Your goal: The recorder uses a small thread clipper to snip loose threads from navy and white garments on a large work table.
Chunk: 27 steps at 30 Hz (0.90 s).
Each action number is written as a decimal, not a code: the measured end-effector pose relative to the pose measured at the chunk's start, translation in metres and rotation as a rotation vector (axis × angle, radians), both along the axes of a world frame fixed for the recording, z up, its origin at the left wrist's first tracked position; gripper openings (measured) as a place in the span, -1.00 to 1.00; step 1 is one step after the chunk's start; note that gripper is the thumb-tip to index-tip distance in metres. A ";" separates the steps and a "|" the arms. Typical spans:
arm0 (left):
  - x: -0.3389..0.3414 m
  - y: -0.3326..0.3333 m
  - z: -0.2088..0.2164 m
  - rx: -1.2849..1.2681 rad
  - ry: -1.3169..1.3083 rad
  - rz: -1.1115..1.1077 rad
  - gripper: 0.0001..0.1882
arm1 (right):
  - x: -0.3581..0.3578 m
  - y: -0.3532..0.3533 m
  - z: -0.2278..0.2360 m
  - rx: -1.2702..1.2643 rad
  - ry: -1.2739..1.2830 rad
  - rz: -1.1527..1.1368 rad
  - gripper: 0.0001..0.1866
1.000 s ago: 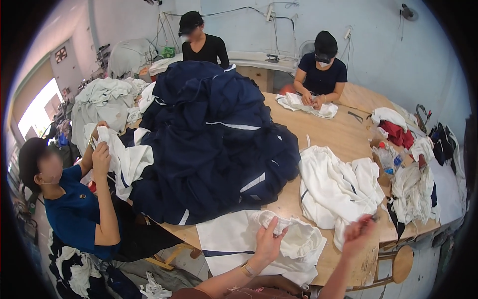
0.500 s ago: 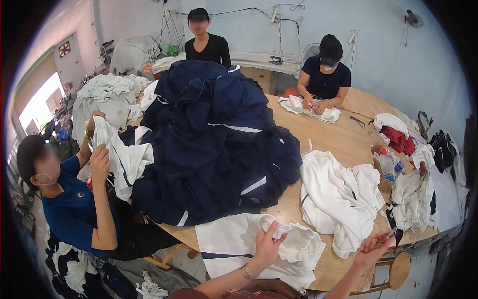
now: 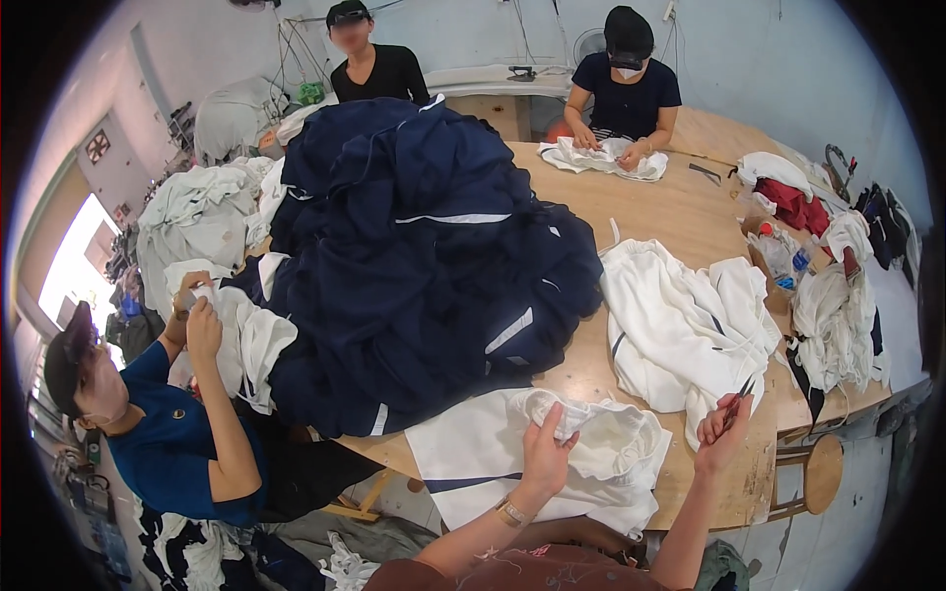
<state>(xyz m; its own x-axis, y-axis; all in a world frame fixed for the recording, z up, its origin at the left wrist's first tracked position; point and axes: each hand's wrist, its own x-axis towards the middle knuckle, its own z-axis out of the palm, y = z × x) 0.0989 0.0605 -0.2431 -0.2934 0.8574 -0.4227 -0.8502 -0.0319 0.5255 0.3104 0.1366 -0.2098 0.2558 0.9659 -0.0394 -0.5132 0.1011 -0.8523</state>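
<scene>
Near the table's front edge lies a pair of white trousers [image 3: 591,497] with a navy stripe and a gathered waistband. My left hand [image 3: 548,455] is closed on the waistband [image 3: 544,406], thumb and fingers gripping its cloth. Off to the right, my right hand [image 3: 722,426] is wrapped round a small pair of thread snips [image 3: 744,390], red at the grip, with dark blades pointing up. The snips are apart from the waistband, beside the lower end of a heap of white garments [image 3: 680,315].
A tall pile of navy garments [image 3: 434,286] with white strips fills the table's middle left. A person at the left [image 3: 177,424] and one at the far right [image 3: 626,94] handle white cloth; another person [image 3: 374,64] is behind the pile. A wooden stool [image 3: 820,476] stands at right.
My right hand has come up toward the heap of white garments, and the snips now point upward. My left hand keeps its hold on the waistband. The person at left has lowered their white cloth.
</scene>
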 end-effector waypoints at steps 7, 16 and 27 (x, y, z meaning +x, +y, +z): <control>-0.001 -0.003 -0.009 -0.113 0.165 -0.031 -0.82 | 0.005 -0.005 0.000 -0.012 -0.003 -0.043 -0.56; -0.001 -0.002 0.007 -0.019 0.252 0.035 -0.81 | 0.000 -0.005 0.007 -0.011 -0.021 -0.041 -0.57; -0.034 -0.016 0.087 0.474 0.095 -0.272 -0.70 | 0.000 -0.002 0.004 0.013 -0.070 -0.064 -0.57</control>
